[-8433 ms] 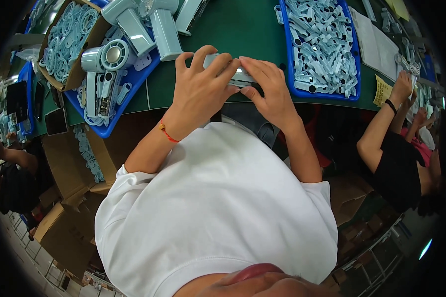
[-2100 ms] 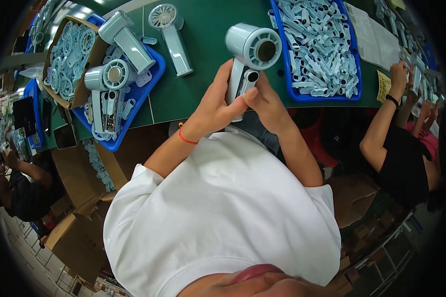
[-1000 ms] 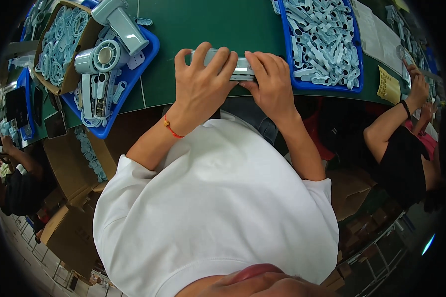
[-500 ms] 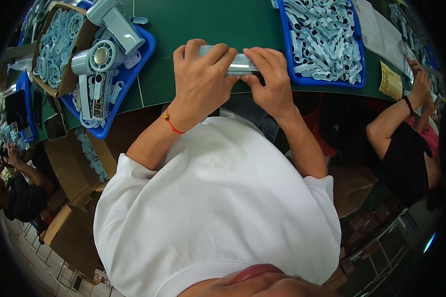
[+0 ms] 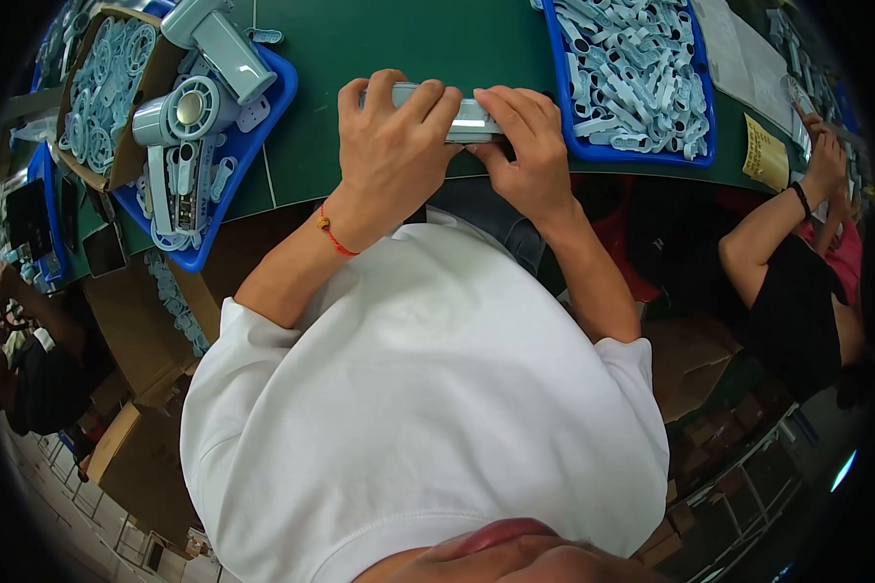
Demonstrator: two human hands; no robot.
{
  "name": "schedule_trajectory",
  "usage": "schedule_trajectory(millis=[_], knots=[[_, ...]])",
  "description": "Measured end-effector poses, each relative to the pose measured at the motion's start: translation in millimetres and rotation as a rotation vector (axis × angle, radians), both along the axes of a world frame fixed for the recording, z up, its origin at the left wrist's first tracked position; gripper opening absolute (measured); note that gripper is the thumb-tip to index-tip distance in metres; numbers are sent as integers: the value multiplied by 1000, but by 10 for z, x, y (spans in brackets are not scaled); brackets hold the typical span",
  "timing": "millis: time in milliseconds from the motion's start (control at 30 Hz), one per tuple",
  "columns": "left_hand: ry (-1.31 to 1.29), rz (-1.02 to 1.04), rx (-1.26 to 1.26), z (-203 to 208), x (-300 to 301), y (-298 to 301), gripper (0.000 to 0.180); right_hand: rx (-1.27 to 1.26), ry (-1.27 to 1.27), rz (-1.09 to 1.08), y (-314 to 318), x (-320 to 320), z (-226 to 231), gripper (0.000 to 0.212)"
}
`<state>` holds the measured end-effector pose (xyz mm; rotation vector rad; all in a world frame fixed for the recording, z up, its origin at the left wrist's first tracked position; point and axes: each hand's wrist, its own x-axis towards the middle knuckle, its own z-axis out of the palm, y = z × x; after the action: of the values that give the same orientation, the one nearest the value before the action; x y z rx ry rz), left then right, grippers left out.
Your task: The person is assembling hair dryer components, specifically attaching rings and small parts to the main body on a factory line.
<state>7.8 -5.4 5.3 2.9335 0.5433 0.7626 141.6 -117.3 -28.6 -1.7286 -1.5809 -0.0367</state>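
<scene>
Just over the front edge of the green table, both my hands grip one light blue-grey plastic casing (image 5: 473,122), long and shiny. My left hand (image 5: 391,146) wraps over its left part, with the fingers bent across the top. My right hand (image 5: 530,146) pinches the right end between fingers and thumb. Only the stretch between my hands shows; the rest of the casing lies hidden under my fingers, so its exact kind cannot be told.
A blue tray (image 5: 280,107) at left holds handheld fan bodies and loose parts, beside a cardboard box (image 5: 136,146) of ring-shaped pieces. On the right, another blue tray (image 5: 642,156) is heaped with small light-blue parts. A yellow note (image 5: 766,154) lies near a co-worker's arm (image 5: 758,233).
Both hands keep hold of the casing with only slight shifts in grip. At far left, a co-worker's arm and body have moved.
</scene>
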Motion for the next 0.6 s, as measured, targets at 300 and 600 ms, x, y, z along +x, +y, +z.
schedule_trajectory(millis=[300, 600], knots=[[-500, 119, -368, 21, -109, 81, 79, -363, 937, 17, 2, -18, 375, 57], [-426, -28, -1838, 202, 43, -66, 57, -180, 960, 239, 87, -318, 356, 82]])
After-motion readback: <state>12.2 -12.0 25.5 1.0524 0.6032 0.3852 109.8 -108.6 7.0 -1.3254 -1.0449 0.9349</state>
